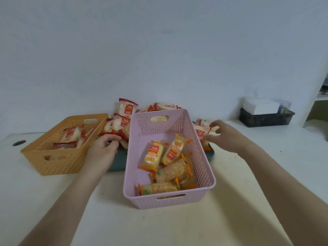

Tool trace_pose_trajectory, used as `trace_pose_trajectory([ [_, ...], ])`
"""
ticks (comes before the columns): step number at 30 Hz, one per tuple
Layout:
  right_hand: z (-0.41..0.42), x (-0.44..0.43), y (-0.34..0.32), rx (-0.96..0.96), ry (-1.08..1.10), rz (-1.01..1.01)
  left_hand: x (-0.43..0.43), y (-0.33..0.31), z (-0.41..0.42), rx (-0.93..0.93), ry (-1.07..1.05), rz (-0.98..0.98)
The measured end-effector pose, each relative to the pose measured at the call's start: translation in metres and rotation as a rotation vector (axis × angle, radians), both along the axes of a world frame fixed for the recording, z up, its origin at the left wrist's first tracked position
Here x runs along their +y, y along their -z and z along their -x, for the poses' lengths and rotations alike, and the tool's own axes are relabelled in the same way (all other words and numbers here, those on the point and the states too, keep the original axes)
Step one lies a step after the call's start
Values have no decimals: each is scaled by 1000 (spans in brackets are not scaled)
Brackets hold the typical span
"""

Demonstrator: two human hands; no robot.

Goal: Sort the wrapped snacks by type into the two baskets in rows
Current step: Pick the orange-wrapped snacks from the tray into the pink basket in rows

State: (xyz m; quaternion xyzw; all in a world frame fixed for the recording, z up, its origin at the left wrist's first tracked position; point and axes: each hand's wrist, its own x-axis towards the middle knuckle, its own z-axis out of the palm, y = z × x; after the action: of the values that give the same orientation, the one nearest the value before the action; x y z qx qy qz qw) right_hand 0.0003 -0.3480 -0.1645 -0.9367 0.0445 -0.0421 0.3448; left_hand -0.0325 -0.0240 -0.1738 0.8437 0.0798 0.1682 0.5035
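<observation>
My left hand (103, 150) curls round a red snack (113, 133) in the pile (125, 110); my right hand (224, 137), half curled, touches a red packet (201, 134), grip unclear. The pink basket (200, 157) stands between them on the white table (248, 192).

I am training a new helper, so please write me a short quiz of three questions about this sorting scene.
1. True or false: the pink basket holds yellow snacks.
2. Which basket holds red snacks? A) orange basket B) pink basket
3. The left hand touches a snack of what colour?
Key: 1 true; 2 A; 3 red.
</observation>
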Motion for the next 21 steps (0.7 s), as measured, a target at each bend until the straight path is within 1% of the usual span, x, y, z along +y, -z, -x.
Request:
trace_pose_trajectory([
  [3, -18, 4, 9, 127, -125, 304, 4, 7, -23, 63, 7, -155],
  [5, -34, 5, 16, 140, -145, 376, 5, 15, -36, 76, 19, -234],
  [6, -41, 6, 17, 140, -135, 348, 5, 17, -40, 68, 23, -259],
  [9, -63, 8, 24, 92, -61, 79, 5, 18, -49, 50, 20, -337],
  [10, -67, 10, 26, 55, -39, 45, 4, 17, -51, 51, 15, -372],
  [11, -71, 12, 28, 13, -14, 44, 2, 16, -54, 57, 4, -392],
  [14, -78, 17, 29, -98, 106, 41, -1, 10, -66, 72, -86, -342],
  [17, -82, 19, 30, -198, 164, 11, 2, 1, -79, 63, -175, -374],
  [19, -83, 19, 26, -281, 191, -44, 5, -7, -86, 36, -190, -354],
  [21, -80, 17, 18, -414, 225, -133, 11, -11, -89, -3, -204, -374],
])
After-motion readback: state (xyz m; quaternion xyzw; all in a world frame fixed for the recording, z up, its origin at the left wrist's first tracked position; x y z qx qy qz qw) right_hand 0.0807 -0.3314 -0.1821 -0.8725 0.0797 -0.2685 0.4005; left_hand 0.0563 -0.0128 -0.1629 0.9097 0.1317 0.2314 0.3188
